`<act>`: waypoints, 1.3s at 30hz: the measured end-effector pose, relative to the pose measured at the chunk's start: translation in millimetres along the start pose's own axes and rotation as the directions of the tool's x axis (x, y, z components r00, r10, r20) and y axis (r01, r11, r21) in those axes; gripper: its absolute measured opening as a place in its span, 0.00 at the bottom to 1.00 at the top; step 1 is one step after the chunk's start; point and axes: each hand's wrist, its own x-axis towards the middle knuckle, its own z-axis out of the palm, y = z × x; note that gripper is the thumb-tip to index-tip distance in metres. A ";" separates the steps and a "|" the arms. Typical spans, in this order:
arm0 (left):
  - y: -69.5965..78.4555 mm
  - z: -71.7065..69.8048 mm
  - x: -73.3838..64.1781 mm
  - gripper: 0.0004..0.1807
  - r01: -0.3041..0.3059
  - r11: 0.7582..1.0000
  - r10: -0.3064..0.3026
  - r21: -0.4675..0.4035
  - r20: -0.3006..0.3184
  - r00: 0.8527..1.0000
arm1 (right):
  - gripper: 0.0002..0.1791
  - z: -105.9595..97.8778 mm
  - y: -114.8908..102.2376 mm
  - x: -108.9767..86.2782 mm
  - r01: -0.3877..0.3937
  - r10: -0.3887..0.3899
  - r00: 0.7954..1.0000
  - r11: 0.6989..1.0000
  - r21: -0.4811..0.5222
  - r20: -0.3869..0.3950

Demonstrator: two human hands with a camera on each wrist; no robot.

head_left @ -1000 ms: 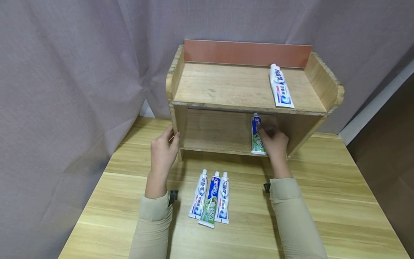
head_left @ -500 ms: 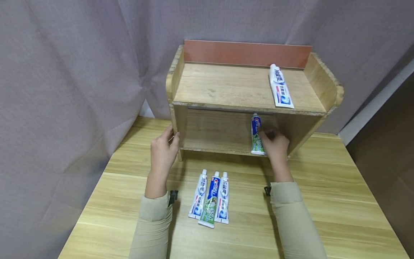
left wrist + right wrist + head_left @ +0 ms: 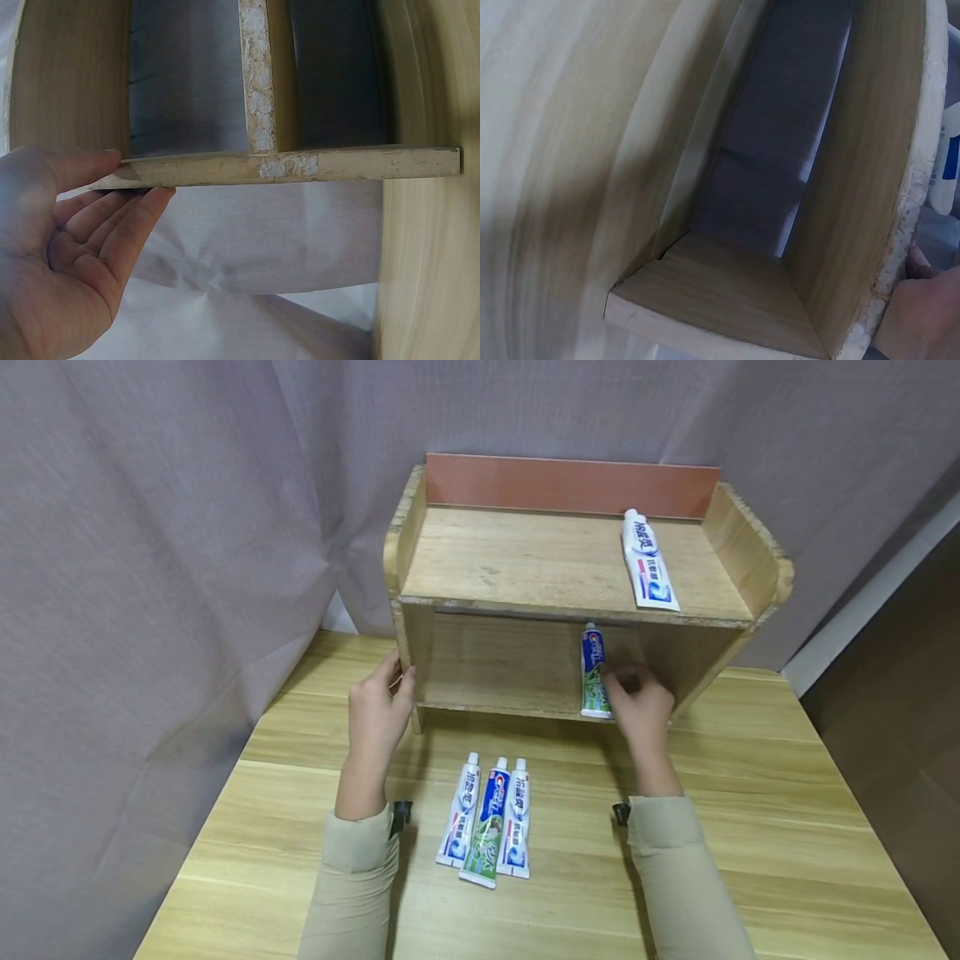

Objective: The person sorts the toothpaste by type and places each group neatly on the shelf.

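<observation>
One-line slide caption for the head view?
Left hand grips a wooden shelf; right hand is at a blue-green toothpaste tube on the lower level.

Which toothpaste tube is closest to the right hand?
The blue-and-green tube on the lower shelf, beside the right hand; the others lie on the top shelf or table.
</observation>
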 end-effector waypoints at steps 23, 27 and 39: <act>-1.8 1.1 -0.7 0.18 0.000 1.000 0.000 0.010 0.005 1.000 | 0.13 -18.0 -15.7 -32.5 -0.037 0.072 0.996 0.876 0.481 -0.055; -2.0 1.4 0.3 0.18 -0.004 1.000 0.004 0.010 0.006 1.000 | 0.13 -30.7 -31.8 -47.0 -0.041 0.067 0.997 0.859 0.509 -0.033; -1.7 0.5 0.0 0.17 -0.006 1.000 0.006 0.003 0.013 1.000 | 0.15 -38.8 -35.1 -64.3 -0.032 0.044 0.999 0.861 0.507 -0.011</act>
